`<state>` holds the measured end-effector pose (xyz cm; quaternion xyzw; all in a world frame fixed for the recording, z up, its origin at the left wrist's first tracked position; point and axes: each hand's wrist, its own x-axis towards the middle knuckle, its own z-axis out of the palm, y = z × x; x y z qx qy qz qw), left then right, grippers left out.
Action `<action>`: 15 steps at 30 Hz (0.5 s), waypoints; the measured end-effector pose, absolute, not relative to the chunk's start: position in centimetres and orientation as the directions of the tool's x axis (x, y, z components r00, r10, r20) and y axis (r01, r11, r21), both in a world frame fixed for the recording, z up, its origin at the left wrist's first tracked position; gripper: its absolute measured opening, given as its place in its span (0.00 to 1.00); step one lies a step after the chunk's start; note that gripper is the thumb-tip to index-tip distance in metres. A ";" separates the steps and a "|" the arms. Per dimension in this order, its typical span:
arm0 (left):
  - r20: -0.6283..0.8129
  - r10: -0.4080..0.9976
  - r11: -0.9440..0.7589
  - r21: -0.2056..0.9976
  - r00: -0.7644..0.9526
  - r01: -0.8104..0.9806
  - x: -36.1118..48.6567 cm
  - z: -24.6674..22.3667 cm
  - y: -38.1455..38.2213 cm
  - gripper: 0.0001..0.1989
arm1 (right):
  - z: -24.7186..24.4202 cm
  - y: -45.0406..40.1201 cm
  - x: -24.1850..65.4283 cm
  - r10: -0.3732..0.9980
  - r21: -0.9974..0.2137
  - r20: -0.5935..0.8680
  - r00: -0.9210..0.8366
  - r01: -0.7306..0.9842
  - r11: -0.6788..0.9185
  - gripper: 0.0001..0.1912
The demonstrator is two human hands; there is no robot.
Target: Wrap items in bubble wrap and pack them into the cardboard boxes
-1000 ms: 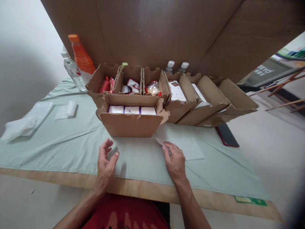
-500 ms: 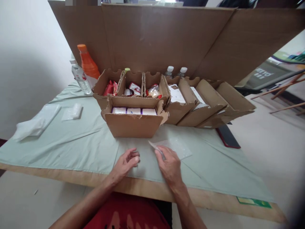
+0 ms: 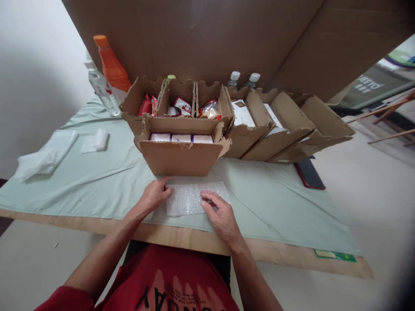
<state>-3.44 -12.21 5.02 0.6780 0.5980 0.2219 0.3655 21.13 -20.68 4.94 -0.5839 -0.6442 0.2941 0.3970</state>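
A sheet of clear bubble wrap [image 3: 186, 203] lies flat on the green cloth, in front of the nearest cardboard box. At its left edge is my left hand [image 3: 155, 193], thumb and index finger spread apart, the fingertips by the wrap's border. My right hand [image 3: 222, 216] rests over the right part of the sheet, its fingers loosely bent and the thumb apart from them. Neither hand visibly grips the wrap. Just beyond, the cardboard box [image 3: 180, 159] holds a row of white packs with purple edges [image 3: 181, 138].
Behind stand several cardboard bins [image 3: 256, 140] with red packets [image 3: 148, 105] and white boxes [image 3: 242, 113]. An orange bottle [image 3: 112, 65] and a clear bottle [image 3: 103, 90] stand at left. More bubble wrap [image 3: 47, 155] lies left; a dark flat object [image 3: 309, 173] lies right.
The bubble wrap, earlier lifted at its edge by my right hand, now lies flat between both hands and further left. My left hand has moved left and forward. The view has tilted down.
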 end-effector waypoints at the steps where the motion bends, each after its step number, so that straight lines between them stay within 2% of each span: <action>1: -0.090 0.982 -0.051 0.730 0.169 0.682 -3.7 5.2 -12.4 0.20 | 4.9 -20.5 21.1 0.987 -0.841 0.159 -0.015 0.521 0.144 0.12; 5: 0.111 0.977 -0.212 0.637 0.184 0.741 -2.7 5.4 -14.7 0.21 | 4.5 -19.8 20.9 0.987 -0.819 0.156 -0.022 0.555 0.142 0.14; 7: 0.171 0.932 -0.356 0.584 0.318 0.730 -1.1 4.8 -16.1 0.21 | 4.1 -19.2 20.5 0.984 -0.791 0.177 -0.023 0.592 0.155 0.18; 11: 0.148 0.765 -0.634 0.348 0.627 0.690 1.3 2.4 -17.3 0.27 | 2.8 -18.2 19.1 0.971 -0.697 0.189 -0.143 0.677 0.236 0.23; 15: 0.101 0.752 -0.648 0.300 0.652 0.701 -0.4 0.9 -17.2 0.31 | 1.3 -18.8 20.1 0.967 -0.612 0.158 -0.202 0.748 0.256 0.25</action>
